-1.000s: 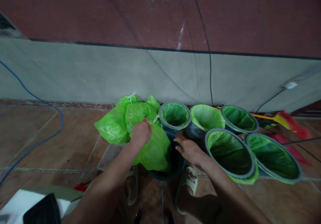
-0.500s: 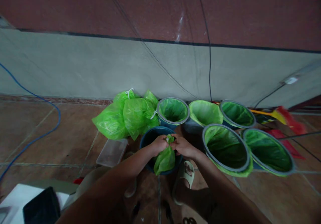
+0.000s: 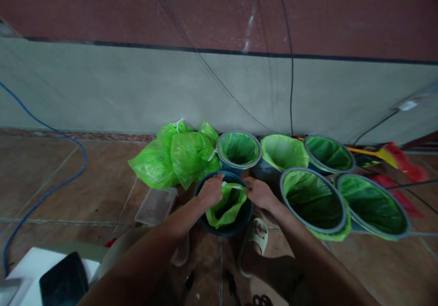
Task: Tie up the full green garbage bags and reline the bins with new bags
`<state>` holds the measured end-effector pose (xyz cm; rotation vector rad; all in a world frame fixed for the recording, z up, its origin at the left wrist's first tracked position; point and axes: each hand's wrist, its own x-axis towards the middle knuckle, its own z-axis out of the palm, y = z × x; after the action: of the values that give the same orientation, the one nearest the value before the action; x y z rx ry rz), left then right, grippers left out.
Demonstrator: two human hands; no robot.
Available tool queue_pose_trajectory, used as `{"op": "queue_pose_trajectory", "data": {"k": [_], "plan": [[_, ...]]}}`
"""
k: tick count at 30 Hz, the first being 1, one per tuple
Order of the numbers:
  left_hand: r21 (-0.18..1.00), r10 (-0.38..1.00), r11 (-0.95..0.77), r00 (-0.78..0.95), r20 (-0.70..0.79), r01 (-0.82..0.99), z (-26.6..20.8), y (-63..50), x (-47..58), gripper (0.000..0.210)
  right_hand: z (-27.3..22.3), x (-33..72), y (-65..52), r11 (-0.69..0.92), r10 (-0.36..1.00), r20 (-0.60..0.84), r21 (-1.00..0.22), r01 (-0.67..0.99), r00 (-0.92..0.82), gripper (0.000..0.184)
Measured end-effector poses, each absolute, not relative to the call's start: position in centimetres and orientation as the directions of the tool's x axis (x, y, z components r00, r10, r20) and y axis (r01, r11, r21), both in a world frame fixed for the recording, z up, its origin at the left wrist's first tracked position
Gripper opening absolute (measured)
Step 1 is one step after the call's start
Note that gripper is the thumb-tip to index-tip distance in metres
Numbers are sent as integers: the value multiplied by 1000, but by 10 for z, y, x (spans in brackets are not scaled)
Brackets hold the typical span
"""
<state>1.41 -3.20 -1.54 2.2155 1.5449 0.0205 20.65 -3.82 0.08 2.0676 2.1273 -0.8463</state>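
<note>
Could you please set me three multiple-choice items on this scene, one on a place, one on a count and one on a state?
1. Where do the tied green bags lie?
A. left of the bins
B. right of the bins
C. inside a bin

2. How many bins already carry a green liner?
A. two
B. five
C. eight

3. The green bag held over the dark blue bin is
A. knotted shut
B. pulled open
C. rolled up

Answers: 1 A, they sit by the wall, left of the row. 2 B, five lined rims show. 3 B, left hand and right hand spread its mouth.
</note>
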Motion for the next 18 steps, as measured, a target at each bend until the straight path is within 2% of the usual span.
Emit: {"op": "queue_pose_trajectory", "data": {"k": [4, 7, 10, 13, 15, 18], "plan": [[210, 907, -320, 363, -215, 924, -9, -31, 14, 49, 6, 206, -41, -4, 834, -539, -223, 975, -120, 41], [86, 934, -235, 249, -257, 968, -3, -23, 2, 44, 6, 215, -44, -9, 743, -666, -98, 995, -59, 31], [37, 925, -141, 145, -350, 989, 0, -14, -21, 37, 4, 229, -47, 13, 630, -776, -28, 1000, -30, 24], [32, 901, -118, 120, -417, 992, 0, -11, -41, 26, 2, 237, -49, 39, 541, -839, -45, 998, -59, 16], [44, 876, -128, 134, -463, 991, -2, -14, -46, 24, 3, 236, -48, 80, 545, -830, -91, 993, -120, 25], [78, 845, -169, 185, -503, 983, -8, -19, -45, 32, 4, 227, -44, 137, 684, -682, -227, 964, -258, 60]]}}
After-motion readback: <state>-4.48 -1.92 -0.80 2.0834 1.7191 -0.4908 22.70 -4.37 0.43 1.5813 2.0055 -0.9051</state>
